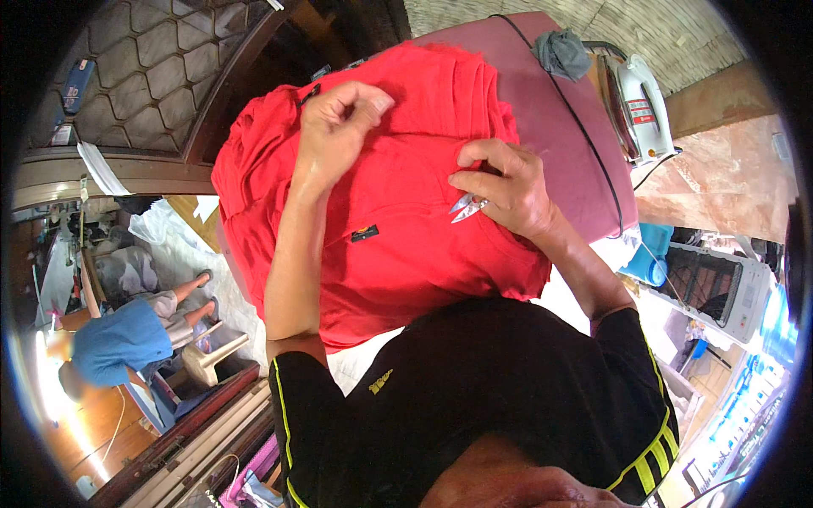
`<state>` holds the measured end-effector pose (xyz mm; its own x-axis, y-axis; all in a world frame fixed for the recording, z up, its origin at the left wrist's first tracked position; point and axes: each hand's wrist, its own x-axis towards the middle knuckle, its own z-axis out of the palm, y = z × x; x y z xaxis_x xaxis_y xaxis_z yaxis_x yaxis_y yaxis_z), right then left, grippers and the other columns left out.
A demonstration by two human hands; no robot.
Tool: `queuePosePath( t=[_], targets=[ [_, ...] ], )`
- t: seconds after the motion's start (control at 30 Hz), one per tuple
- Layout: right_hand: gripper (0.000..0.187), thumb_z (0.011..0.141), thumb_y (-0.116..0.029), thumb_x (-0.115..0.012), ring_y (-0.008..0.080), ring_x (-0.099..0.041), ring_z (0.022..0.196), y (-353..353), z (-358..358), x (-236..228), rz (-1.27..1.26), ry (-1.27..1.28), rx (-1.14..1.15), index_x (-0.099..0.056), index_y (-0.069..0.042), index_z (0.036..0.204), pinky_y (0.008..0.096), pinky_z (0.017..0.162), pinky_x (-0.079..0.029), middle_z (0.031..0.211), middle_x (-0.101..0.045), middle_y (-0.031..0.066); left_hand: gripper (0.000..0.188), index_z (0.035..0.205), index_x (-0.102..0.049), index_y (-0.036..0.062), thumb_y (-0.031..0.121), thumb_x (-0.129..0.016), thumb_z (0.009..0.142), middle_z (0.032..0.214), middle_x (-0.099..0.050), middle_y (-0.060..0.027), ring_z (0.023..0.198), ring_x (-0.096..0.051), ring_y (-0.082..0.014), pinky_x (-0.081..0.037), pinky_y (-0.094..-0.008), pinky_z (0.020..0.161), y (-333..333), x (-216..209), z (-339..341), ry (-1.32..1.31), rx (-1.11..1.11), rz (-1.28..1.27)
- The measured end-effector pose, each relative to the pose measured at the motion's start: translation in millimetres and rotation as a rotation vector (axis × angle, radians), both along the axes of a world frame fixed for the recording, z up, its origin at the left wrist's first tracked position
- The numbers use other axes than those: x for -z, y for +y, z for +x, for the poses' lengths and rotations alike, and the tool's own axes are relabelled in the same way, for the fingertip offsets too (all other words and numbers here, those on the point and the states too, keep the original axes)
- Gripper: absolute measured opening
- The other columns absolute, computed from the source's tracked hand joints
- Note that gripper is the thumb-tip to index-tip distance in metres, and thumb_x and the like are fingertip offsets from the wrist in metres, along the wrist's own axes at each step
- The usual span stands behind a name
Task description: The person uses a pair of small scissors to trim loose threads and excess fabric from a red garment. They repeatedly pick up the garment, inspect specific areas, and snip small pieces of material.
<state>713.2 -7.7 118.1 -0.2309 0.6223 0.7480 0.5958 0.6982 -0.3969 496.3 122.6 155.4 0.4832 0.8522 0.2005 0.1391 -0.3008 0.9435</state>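
The red cloth (406, 173) lies in a folded, layered pile at the upper centre of the frame, on a pink padded board (563, 135). A small black label (365, 233) shows on the cloth near the frame centre.

The left hand (337, 123) is over the upper left part of the pile. Its fingers are curled, with the thumb near the index finger; whether they grip anything cannot be told.

The right hand (515, 188) is over the right part of the pile. Its fingers grip small scissors (464, 211), blades apart and directed left; thumb and index finger extend left with a gap between them.

A grey cloth (562, 56) and a white iron (642, 110) are located at the upper right. A person in blue (123, 340) is at the lower left, beside a stool (201, 364).
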Motion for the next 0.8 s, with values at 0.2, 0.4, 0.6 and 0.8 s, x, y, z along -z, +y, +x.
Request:
queuePosePath(
  t=[0.2,0.4,0.6,0.8],
  targets=[
    [0.025,0.058,-0.006,-0.071,0.017,-0.064,0.067,-4.8,-0.9,-2.3,0.012,0.004,0.012,-0.069,-0.01,0.082,0.0305,0.053,-0.05,0.09,-0.062,0.0009,0.01,0.093,-0.072,0.0044,0.013,-0.066,0.093,0.071,-0.058,0.0046,0.063,-0.049,-0.0028,-0.04,-0.0206,0.056,43.8,-45.9,-51.9,-0.024,-0.34,0.282],
    [0.026,0.06,-0.006,-0.069,0.0183,-0.065,0.071,-1.6,4.6,3.8,0.026,-0.018,-0.104,-0.069,-0.011,0.085,0.0326,0.059,-0.051,0.089,-0.064,-0.0002,0.012,0.098,-0.071,0.0013,0.008,-0.062,0.093,0.085,-0.068,-0.0034,0.077,-0.062,-0.0105,-0.049,-0.0242,0.072,0.5,-44.5,-32.3,0.171,-0.095,0.324],
    [0.028,0.059,-0.007,-0.07,0.0163,-0.065,0.074,-2.4,4.6,-1.3,-0.016,-0.065,-0.118,-0.068,-0.012,0.086,0.0329,0.061,-0.05,0.091,-0.065,-0.002,0.019,0.093,-0.067,-0.0021,0.016,-0.068,0.088,0.082,-0.065,-0.0138,0.071,-0.064,-0.0229,-0.049,-0.0318,0.065,-40.7,-7.4,30.3,0.527,0.076,0.586],
    [0.031,0.058,0.0,-0.069,0.0194,-0.066,0.077,0.3,3.2,6.6,-0.06,0.032,-0.149,-0.069,-0.011,0.087,0.0309,0.06,-0.052,0.091,-0.065,0.0007,0.009,0.092,-0.067,0.0008,0.009,-0.064,0.091,0.077,-0.065,-0.0029,0.067,-0.059,-0.0112,-0.048,-0.0266,0.064,-24.2,7.5,11.8,0.173,0.025,0.096]
  ],
)
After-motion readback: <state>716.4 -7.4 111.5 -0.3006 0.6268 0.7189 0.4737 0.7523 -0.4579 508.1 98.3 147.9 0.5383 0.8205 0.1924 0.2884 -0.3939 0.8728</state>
